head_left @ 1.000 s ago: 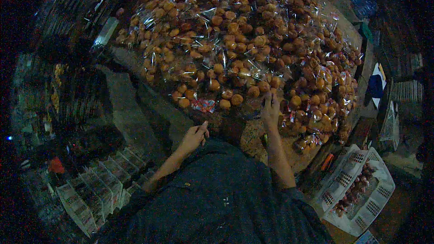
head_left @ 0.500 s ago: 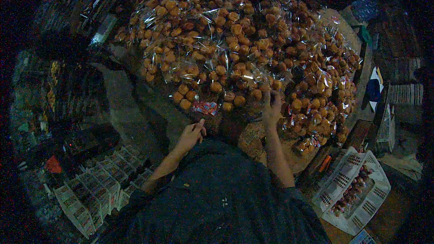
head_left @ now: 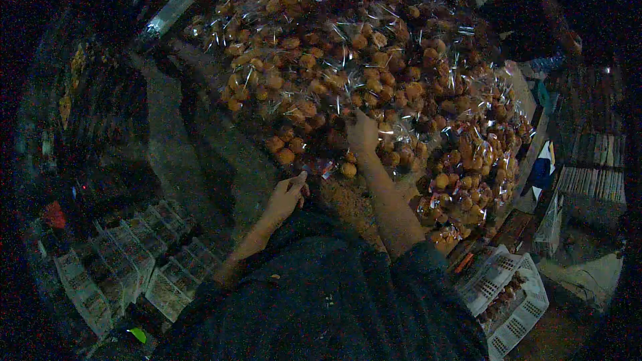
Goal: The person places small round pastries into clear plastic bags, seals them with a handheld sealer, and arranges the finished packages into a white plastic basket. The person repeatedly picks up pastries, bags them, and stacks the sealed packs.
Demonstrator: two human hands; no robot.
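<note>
Right hand [head_left: 363, 134] among bagged round brown items [head_left: 388, 79]

Left hand [head_left: 289, 195] nearer body, fingers loosely curled; grip of either hand: cannot tell; white basket [head_left: 531, 307] right of hands

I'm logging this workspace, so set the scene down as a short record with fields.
Left hand: left hand, fingers partly curled, near the pile's close edge; whether it holds anything is unclear
Right hand: right hand, extended over the pile, fingertips hard to make out
Pile: round brown items, many in shiny clear plastic
Lower right: white crate with brownish items inside
Lower left: pale crates
Light: dim
</note>
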